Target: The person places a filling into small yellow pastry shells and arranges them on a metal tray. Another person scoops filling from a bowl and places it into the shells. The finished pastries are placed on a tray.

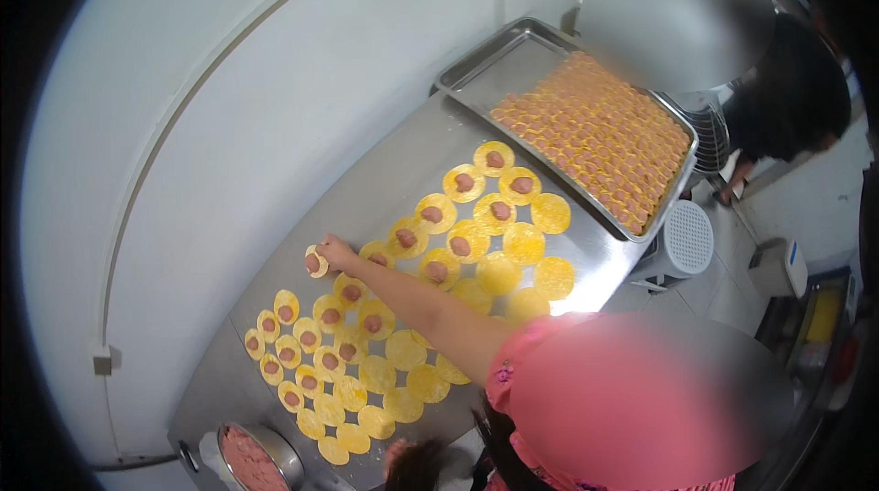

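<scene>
Head view only. Steel table [403, 161] running from 7 to 1 o'clock, covered with round yellow wrappers [499, 273], most carrying a pink dab of filling, a few at 4 o'clock of the spread bare. Outstretched hand [335, 255] at about 9 o'clock of centre, fingers pinched on a filled wrapper [315, 261] at the far edge of the spread, touching it; forearm crossing over the wrappers from the pink sleeve [586, 399] at 5 o'clock. Which hand, cannot tell. Second hand [399, 454] low at 6 o'clock, blurred, open or closed cannot tell. Metal bowl of pink filling [252, 459] at 7 o'clock. Steel tray [494, 65] at 1 o'clock, packed with finished orange-yellow dumplings [600, 134]. Another person at 2 o'clock, well apart.
</scene>
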Demonstrator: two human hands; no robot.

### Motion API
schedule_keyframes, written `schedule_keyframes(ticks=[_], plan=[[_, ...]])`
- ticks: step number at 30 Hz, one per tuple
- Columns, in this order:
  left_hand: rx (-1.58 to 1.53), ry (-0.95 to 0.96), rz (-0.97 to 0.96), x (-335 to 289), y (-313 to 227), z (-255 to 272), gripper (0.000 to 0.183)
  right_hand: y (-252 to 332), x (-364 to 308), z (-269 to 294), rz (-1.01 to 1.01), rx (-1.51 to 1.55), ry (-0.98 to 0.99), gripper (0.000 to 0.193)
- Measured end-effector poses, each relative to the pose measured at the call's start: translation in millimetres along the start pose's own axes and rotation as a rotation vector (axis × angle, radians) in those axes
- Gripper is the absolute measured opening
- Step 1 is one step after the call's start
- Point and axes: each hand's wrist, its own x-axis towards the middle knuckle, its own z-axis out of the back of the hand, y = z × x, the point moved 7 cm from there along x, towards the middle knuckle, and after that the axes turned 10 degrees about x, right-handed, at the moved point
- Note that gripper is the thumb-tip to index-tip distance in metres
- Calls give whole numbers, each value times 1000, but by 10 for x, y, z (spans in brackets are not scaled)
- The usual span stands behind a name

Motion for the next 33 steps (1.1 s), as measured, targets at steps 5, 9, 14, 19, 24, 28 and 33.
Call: schedule_keyframes(ticks=[5, 9, 14, 19, 24, 28, 33], plan=[[183, -88, -258, 338, -1538, -756, 33, 469, -651, 682, 33, 440, 198, 24], [-159, 160, -371, 521, -2179, -1890, 34, 814, -1772, 1432, -26, 512, 243, 26], [-514, 411, -81, 442, -2065, -3173, 34, 899, -3230, 2516, -38, 475, 47, 22], [-371, 478, -7, 181, -1701, -3985, 30, 651, -3961, 3386, -73, 490, -175, 11], [-232, 459, -59, 33, -1368, -4479, 21, 361, -4145, 3928, -7, 460, -192, 10], [-81, 314, -52, 47, -1125, -4673, 18, 212, -4034, 4372, 88, 180, -263, 17], [468, 135, -230, 192, -1077, -4776, 18, 194, -3918, 4578, 275, -317, -370, 32]])
